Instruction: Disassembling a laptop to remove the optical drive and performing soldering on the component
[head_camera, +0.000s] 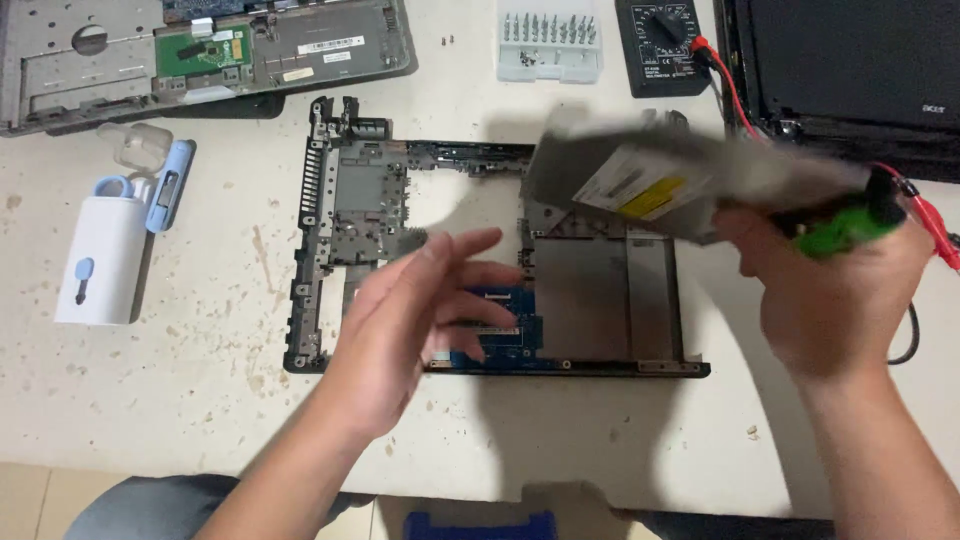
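Nearest edge: a blue object (480, 525) pokes out below the desk (150, 400), cut off, kind unclear. Left hand (415, 320) hovers open over the laptop base shell (500, 265), fingers spread, grip released, holding nothing; whether it touches the shell cannot be told. Right hand (835, 300) is raised above the shell's right side, grip closed on a flat grey optical drive (660, 175) together with a green-handled tool (840, 228); the drive is tilted, clear of the shell and motion-blurred. Judgement on progress: the shell looks largely stripped, the drive is out of its bay, and a small blue circuit board (505, 335) still sits in the lower middle, partly hidden by the left hand. Further back: a white case (100, 260) at left, a palmrest cover (200, 55) cut off at the top left, a bit set (549, 45), a multimeter (662, 45) with a red lead (735, 95), and a dark screen panel (850, 70) cut off at right. Two loose screws (447, 41) are barely legible.
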